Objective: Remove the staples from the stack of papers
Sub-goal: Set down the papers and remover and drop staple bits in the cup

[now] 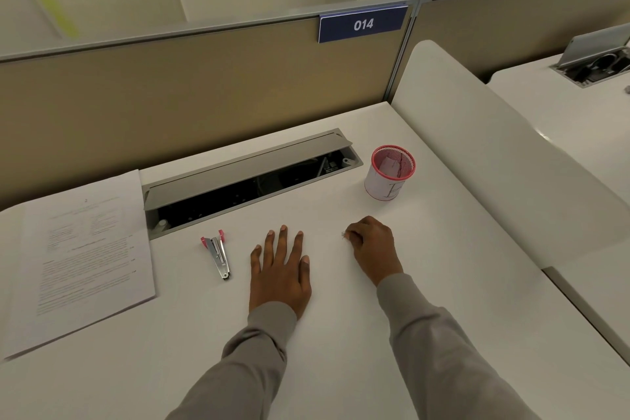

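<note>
Two grey long sleeves (245, 361) reached up from the near edge of the white desk (341, 334), nearest the camera.

At the desk's left edge lay the stack of white printed papers (85, 249), flat and slightly askew, its top sheet covered in lines of black text too blurred to read. Just right of the stack, near the front lip of the open grey cable tray (252, 181) sunk into the desk, lay a silver metal staple remover with pink grips (218, 254), the grips pointing toward the tray, touched by neither hand.

Beside it the left hand (279, 269) rested palm down on the bare desk, fingers straight and a little spread, holding nothing. Well apart to its right, the right hand (373, 245) sat knuckles up with its fingers curled in tight, the tips gathered on a tiny grey wire staple (343, 234) that stuck out at their left side; it was too small to make out further.

Beyond the right hand, toward the desk's far right corner, stood a pink mesh cup wrapped in white paper (388, 174), upright, with a handwritten mark resembling an "E" on the wrap. A white curved side panel (477, 147) rose along the right edge. On the beige rear partition (204, 85) hung a blue plate (363, 24) reading "014" in white.
</note>
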Available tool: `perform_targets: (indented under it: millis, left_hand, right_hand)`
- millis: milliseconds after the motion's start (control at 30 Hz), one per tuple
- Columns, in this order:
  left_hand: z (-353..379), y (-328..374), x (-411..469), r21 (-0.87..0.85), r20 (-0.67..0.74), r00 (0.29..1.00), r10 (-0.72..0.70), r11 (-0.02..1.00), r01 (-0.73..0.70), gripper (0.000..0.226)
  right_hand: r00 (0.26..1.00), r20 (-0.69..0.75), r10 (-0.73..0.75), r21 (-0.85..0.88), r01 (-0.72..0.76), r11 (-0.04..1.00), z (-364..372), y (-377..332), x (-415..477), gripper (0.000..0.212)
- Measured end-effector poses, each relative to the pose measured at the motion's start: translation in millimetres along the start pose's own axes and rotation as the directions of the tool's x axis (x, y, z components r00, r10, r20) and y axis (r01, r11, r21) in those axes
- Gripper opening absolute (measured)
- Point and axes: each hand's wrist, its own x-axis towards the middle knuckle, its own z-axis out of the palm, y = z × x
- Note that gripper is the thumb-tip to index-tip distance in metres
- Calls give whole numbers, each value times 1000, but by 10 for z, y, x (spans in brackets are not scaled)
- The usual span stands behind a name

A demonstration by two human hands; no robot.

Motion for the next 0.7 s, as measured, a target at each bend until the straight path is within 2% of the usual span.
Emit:
perform_targets:
  millis: [233, 367, 433, 533, 600, 700]
  left_hand:
    - [-13, 6, 2, 4, 3, 1000, 5, 1000, -5, 59]
    - [-18, 10, -1, 1, 2, 1000, 4, 1000, -4, 59]
    - [-20, 11, 1, 4, 4, 1000, 5, 1000, -5, 59]
    - [-28, 17, -1, 7, -7, 1000, 9, 1000, -9, 58]
    - [-24, 16, -6, 11, -8, 1000, 11, 1000, -11, 58]
    - [-4, 7, -4, 18, -15, 1000, 13, 1000, -13, 56]
  right_hand:
    - [994, -9, -111, -265, 105, 959, 97, -26, -53, 9]
    - [989, 69, -131, -398, 147, 905, 94, -8, -32, 15]
    - [992, 91, -92, -326, 117, 938, 71, 16, 14, 12]
    - [999, 43, 17, 18, -18, 1000, -86, -22, 100, 12]
    - [996, -82, 40, 170, -25, 985, -280, -103, 192, 12]
    - [951, -309, -1, 171, 56, 984, -637, -209, 435, 8]
